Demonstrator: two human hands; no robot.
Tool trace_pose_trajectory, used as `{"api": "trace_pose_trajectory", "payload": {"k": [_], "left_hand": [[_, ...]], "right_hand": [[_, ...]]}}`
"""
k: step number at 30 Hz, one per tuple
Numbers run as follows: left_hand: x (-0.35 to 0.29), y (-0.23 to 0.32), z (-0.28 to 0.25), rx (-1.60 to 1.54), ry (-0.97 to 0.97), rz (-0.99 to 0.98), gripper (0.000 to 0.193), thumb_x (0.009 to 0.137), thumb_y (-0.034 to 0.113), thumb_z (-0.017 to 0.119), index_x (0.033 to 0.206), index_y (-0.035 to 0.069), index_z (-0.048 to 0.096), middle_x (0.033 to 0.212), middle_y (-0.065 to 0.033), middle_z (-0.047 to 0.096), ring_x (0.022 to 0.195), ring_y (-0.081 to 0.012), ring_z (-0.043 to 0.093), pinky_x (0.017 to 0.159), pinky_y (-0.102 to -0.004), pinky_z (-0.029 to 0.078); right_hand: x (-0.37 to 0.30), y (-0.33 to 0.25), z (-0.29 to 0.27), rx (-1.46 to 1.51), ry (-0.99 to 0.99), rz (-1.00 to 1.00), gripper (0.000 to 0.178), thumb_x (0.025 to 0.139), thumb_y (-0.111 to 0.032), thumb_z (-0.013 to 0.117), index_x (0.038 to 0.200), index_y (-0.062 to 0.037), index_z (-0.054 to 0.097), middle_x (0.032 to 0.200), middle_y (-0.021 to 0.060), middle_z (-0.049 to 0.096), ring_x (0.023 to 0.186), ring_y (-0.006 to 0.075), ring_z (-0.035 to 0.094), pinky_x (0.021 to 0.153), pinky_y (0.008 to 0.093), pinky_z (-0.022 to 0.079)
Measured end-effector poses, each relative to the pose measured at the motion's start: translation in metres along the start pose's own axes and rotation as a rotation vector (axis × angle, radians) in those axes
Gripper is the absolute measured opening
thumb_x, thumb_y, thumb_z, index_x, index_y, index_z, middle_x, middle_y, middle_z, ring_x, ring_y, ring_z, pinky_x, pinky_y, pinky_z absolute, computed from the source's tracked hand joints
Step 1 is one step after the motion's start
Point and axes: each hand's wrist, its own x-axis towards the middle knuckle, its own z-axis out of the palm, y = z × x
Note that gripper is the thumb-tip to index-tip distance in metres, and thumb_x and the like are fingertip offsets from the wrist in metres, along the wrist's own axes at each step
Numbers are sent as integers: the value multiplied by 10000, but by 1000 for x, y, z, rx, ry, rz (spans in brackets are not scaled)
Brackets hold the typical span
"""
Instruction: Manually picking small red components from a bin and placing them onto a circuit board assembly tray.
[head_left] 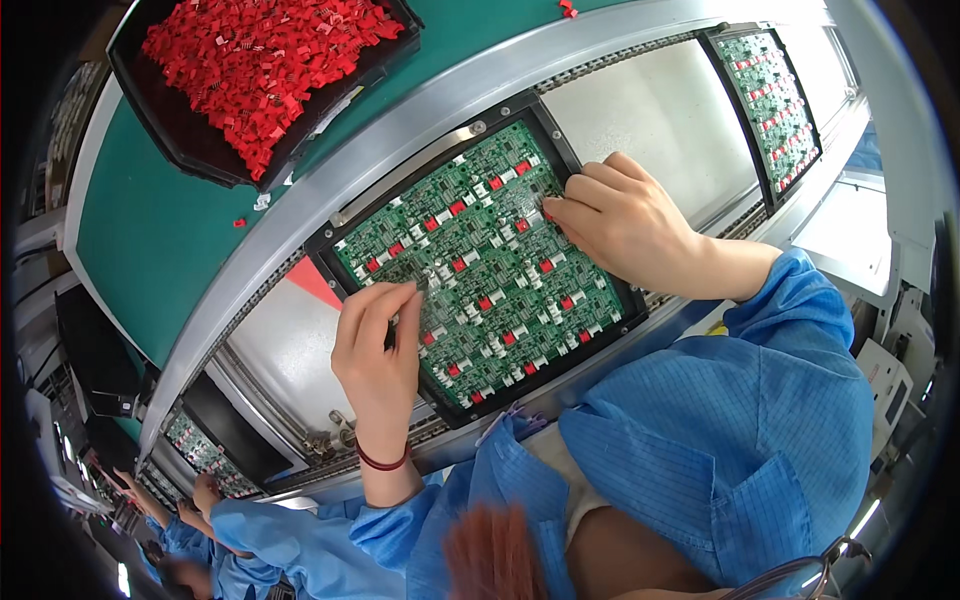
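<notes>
A green circuit board panel (pixel 535 300) lies in a black carrier frame (pixel 345 285) in front of me. Small red connectors (pixel 457 208) and white connectors stand in rows across it. Over the panel's upper right side is my right hand (pixel 630 225), its thumb and forefinger pinched on a small red connector (pixel 547 212) against the board. My left hand (pixel 378 345) reaches over the left edge with thumb and forefinger closed together at the board's surface. Whatever may be between those fingertips is too small to make out.
A black bin (pixel 185 150) heaped with red connectors (pixel 265 65) sits on the green bench top (pixel 125 250) beyond the metal rail. One loose connector (pixel 239 223) lies near it. Another filled carrier (pixel 775 110) stands right on the conveyor. Co-workers' arms (pixel 205 495) show at lower left.
</notes>
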Motion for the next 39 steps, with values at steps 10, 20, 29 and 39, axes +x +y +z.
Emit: {"api": "trace_pose_trajectory", "payload": {"k": [10, 20, 29, 39], "left_hand": [[1, 1, 0, 81, -11, 55, 166, 752, -14, 672, 907, 41, 649, 928, -85, 601, 762, -224, 602, 641, -290, 490], [11, 1, 5, 91, -128, 94, 402, 721, -28, 671, 1099, 59, 564, 827, -53, 630, 754, -212, 564, 693, -322, 464], [8, 3, 4, 99, -171, -7, 384, 713, -12, 681, 1075, 50, 571, 824, -58, 635, 768, -214, 564, 707, -327, 465], [4, 0, 5, 188, -107, 74, 334, 717, 5, 684, 1030, 74, 590, 796, -20, 644, 757, -193, 571, 704, -322, 452]], "right_hand": [[-2, -9, 5, -133, 16, 34, 151, 752, -110, 608, 895, -64, 624, 744, 12, 479, 749, 144, 504, 703, 270, 400], [-6, -15, 5, -222, -19, 27, 228, 757, -111, 618, 972, -37, 606, 774, 18, 475, 759, 148, 500, 713, 279, 401], [2, 6, -14, -37, 186, 157, 247, 783, -173, 664, 991, -48, 618, 793, 46, 504, 728, 186, 514, 701, 297, 406], [4, 14, -13, -146, 167, 248, 236, 811, -220, 646, 977, -53, 636, 776, 47, 532, 712, 196, 520, 730, 308, 406]]}}
